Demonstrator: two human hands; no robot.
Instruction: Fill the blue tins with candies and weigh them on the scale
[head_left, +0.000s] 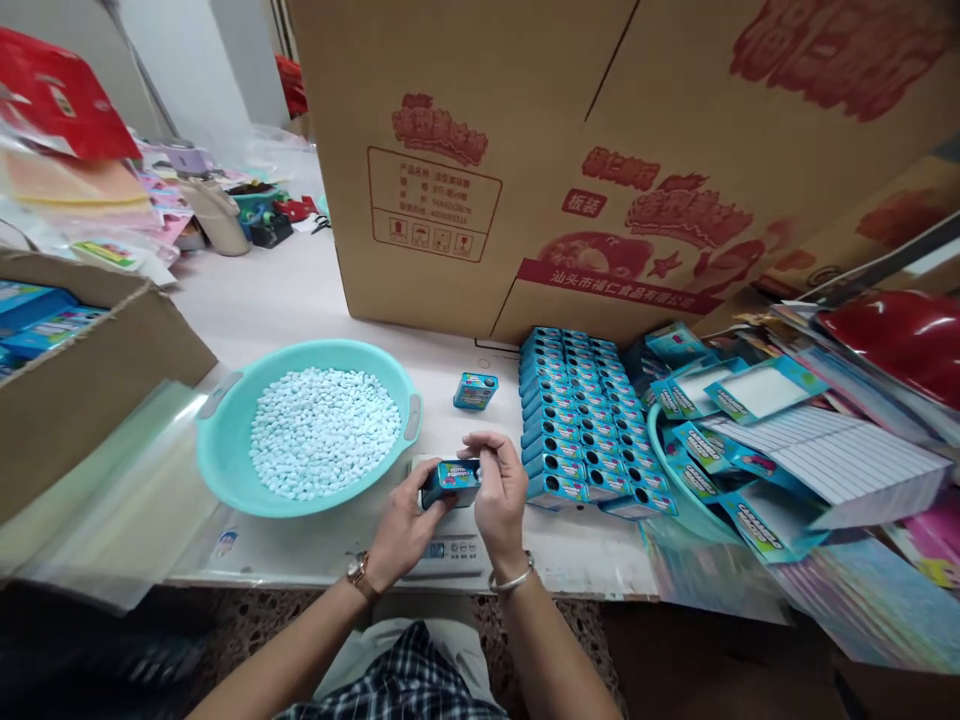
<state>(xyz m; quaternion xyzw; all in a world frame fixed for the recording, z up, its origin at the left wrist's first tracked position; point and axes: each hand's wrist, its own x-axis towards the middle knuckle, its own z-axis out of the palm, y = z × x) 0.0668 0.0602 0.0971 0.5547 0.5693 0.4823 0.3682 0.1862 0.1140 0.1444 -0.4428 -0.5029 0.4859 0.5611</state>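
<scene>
My left hand [401, 530] and my right hand [499, 495] both grip a small blue box [452, 482] held just above a white digital scale [450, 550]. The left fingers wrap the box's left end; the right fingers pinch its right end. A teal basin [225, 455] full of small pale blue candies [322, 430] sits to the left. Another small blue box [475, 390] stands alone on the table behind my hands. To the right, several identical blue boxes [577, 420] lie stacked in rows.
A large printed cardboard carton [600, 150] stands at the back. An open cardboard box [82, 380] is at the left, with clear plastic sheets [112, 490] before it. Flat unfolded blue box blanks [720, 440] and papers pile at the right. Assorted clutter lies far left.
</scene>
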